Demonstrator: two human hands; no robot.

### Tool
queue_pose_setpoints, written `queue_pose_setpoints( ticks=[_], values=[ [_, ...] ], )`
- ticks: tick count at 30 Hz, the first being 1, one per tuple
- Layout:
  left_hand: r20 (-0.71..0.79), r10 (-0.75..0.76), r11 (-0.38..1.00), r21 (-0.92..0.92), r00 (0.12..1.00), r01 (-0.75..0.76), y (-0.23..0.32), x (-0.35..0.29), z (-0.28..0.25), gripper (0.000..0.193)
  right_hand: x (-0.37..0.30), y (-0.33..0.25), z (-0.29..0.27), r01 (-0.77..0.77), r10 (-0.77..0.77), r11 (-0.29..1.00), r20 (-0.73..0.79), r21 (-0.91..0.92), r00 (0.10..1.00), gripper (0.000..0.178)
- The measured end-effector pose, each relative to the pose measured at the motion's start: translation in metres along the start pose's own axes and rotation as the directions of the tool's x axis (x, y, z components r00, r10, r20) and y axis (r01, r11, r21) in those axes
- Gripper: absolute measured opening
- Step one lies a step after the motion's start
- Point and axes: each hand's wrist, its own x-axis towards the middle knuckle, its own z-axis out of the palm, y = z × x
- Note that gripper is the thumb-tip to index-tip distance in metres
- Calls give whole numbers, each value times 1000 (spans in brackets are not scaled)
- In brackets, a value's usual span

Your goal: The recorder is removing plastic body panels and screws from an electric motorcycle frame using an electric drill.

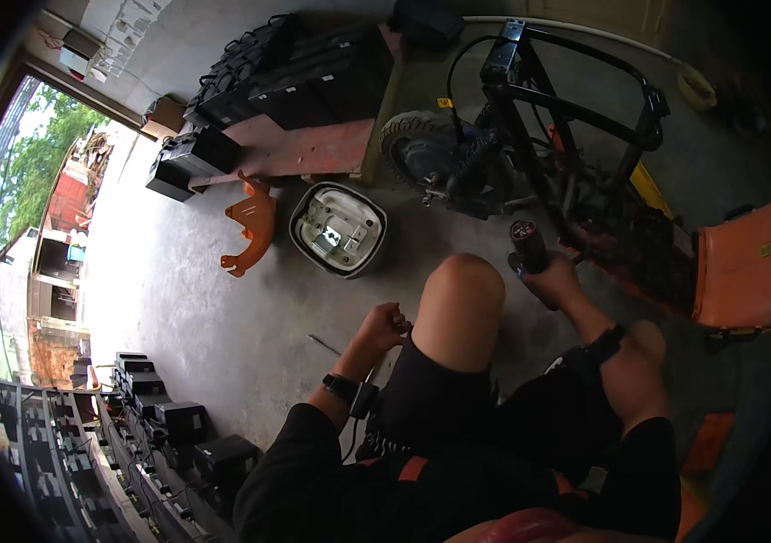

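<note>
Black shorts, black wristbands, black sleeve

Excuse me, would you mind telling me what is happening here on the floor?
A person crouches on a concrete floor beside a stripped black scooter frame. The right hand grips a dark power tool aimed toward the frame; the left hand is a closed fist near the knee. An orange panel and an open housing lie nearby.
</note>
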Motion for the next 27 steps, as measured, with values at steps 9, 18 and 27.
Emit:
queue_pose_setpoints(
  ticks=[9, 18, 27],
  values=[
    [337, 386, 397, 780, 859, -485, -32, 2, -2, 28, -1, -9, -5, -56, 57, 998, 46, -29, 997, 34],
    [-28, 38, 999, -4, 999, -38, 15, -7, 9, 26, -2, -6, -5, -28, 30, 998, 42, -49, 999, 32],
    [351, 341, 561, 668, 872, -489, -26, 20, -3, 26, -2, -9, -7, -47, 52, 996, 60, -74, 997, 32]
  ],
)
